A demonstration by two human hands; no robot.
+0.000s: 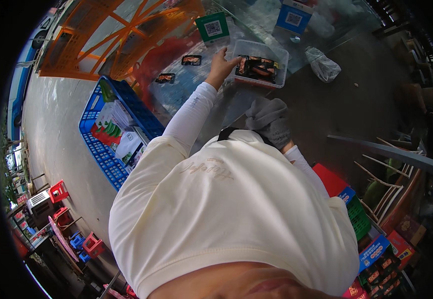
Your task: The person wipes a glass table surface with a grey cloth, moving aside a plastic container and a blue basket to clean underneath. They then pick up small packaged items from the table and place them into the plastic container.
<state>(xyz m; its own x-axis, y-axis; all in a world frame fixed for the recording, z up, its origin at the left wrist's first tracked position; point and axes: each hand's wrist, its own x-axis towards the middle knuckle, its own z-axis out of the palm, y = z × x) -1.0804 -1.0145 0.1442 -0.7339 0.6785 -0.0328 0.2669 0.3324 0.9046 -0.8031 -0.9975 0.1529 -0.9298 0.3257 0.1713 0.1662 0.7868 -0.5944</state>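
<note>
My left hand (222,68) is bare below a white sleeve and reaches over the near-left rim of a clear plastic container (285,71). Its fingers are spread; the thumb side is at the rim, close to the small black-and-orange packets (261,71) piled inside. Two similar packets, one upper (191,60) and one lower (165,78), lie apart on the table to the left. Close to my waist, my right hand (279,139) is covered by grey knitted fabric, with a bunched grey cloth (263,112) at it; the fingers are hidden.
A blue plastic crate (108,160) with printed packets stands left, below an orange crate (89,48). Green (212,28) and blue (294,17) code stands are behind the container. A crumpled plastic bag (323,66) lies right. Boxes of packets (379,273) are at lower right.
</note>
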